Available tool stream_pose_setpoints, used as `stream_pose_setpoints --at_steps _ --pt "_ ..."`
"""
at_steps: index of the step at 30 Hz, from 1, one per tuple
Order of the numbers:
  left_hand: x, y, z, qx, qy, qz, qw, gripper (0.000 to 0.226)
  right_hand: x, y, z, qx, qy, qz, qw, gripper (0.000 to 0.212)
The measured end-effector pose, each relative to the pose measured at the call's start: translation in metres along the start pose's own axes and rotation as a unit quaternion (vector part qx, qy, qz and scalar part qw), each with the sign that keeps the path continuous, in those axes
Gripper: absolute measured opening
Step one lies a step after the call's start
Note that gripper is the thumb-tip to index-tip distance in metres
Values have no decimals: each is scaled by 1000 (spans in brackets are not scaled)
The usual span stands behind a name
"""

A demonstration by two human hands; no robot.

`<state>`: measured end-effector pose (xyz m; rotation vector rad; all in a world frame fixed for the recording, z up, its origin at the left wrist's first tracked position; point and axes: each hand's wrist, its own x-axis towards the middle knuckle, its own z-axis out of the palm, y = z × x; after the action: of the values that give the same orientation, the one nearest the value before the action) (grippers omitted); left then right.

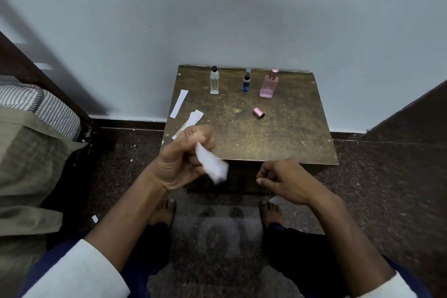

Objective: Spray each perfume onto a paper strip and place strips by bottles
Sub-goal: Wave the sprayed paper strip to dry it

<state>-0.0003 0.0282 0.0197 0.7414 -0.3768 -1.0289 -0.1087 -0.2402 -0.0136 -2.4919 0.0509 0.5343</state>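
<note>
The left hand (186,157) hovers over the near left corner of the small wooden table (285,133), its fingers curled around a white paper strip (212,166) that sticks out toward the right and looks blurred. The right hand (287,180) hangs just in front of the table's near edge, fingers curled inward and thumb forward, with nothing visible inside it. At the back of the table 3 perfume bottles stand upright in a row near the wall: a clear bottle (214,81) with a black cap on the left, a dark blue bottle (246,82) in the middle, and a pink bottle (269,84) on the right with its sprayer uncovered. The pink cap (258,113) lies on its side on the table, in front of the pink bottle and apart from it. 1 single strip (179,103) lies flat near the left edge, to the left of and in front of the clear bottle, and a loose pile of strips (193,120) sits just behind the left hand, partly hidden by it. A bed with striped bedding (46,106) stands to the left, and 2 bare feet rest on the dark floor (387,189) below the hands.
</note>
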Motion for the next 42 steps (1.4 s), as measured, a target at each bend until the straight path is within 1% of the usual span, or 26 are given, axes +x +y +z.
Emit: stream_pose_setpoints --at_steps 1,3,4,5,6,8,9,11,12,13,14,15,16,19,20,22,23,25,26,27,30,32,34,36,38,42 --pt "1 0 -1 122 68 -13 990 27 0 -1 0 -3 0 -1 1000 10" --pt "5 -4 0 468 195 -54 860 16 1 -2 1 -13 -1 -2 1000 10" --pt "7 -6 1 539 201 -85 814 13 0 -3 1 -17 -5 -2 1000 11" --pt "7 -8 -1 520 192 -97 827 13 0 -3 1 -21 -10 -2 1000 11" --pt "4 -8 -2 435 156 -87 883 16 0 -4 1 -23 -13 -3 1000 12" --pt "-3 -2 1 168 28 -40 985 18 0 -6 0 -22 -14 -3 1000 13" --pt "-5 2 3 57 -27 -21 998 19 -1 -7 -1 -22 -13 -4 1000 13" --pt "-5 7 3 -8 -72 6 997 13 -1 -9 -1 -21 -11 -5 1000 13" --pt "-2 6 2 75 -13 -2 997 17 -1 -9 -1 -20 -12 -5 1000 13" --pt "0 4 1 238 82 -7 968 23 -1 -10 -1 -20 -14 -4 1000 13" --pt "4 1 -1 408 173 -16 896 25 -1 -10 -1 -23 -16 -3 1000 13" --pt "6 0 0 505 231 -47 830 23 -1 -10 -1 -27 -18 -1 999 13" --pt "6 -3 -1 519 250 -72 814 22 -2 -9 -1 -31 -20 0 999 13" --pt "-3 1 -4 204 78 -43 975 27 -2 -9 -2 -27 -21 1 999 12" --pt "-6 6 -2 73 -5 -20 997 23 -1 -9 -3 -26 -18 0 1000 13" --pt "-8 12 1 -12 -78 1 997 16 0 -10 -2 -26 -13 2 1000 13" --pt "-5 12 0 64 -22 -18 998 16 0 -9 -1 -25 -13 5 1000 13" --pt "2 6 -4 395 167 -59 901 16 1 -9 0 -24 -17 10 1000 13" --pt "3 3 -5 479 184 -110 851 15 1 -8 1 -27 -19 11 999 13" --pt "2 1 -7 478 162 -141 851 14 1 -8 1 -33 -20 10 999 13" --pt "-5 1 -2 216 -13 -89 972 12 0 -6 0 -33 -9 7 999 12" --pt "-7 5 1 47 -107 -30 993 15 0 -4 -1 -30 -2 6 1000 11" --pt "-1 4 -2 94 -62 -31 993 19 0 -5 -1 -25 -3 8 1000 11" --pt "3 2 -7 397 80 -67 912 24 0 -5 1 -28 -9 8 1000 11" --pt "2 -1 -10 522 62 -145 838 16 1 -6 2 -38 -10 9 999 11" --pt "-5 1 -2 107 -110 -60 986 11 -1 -5 -1 -33 4 7 999 20"
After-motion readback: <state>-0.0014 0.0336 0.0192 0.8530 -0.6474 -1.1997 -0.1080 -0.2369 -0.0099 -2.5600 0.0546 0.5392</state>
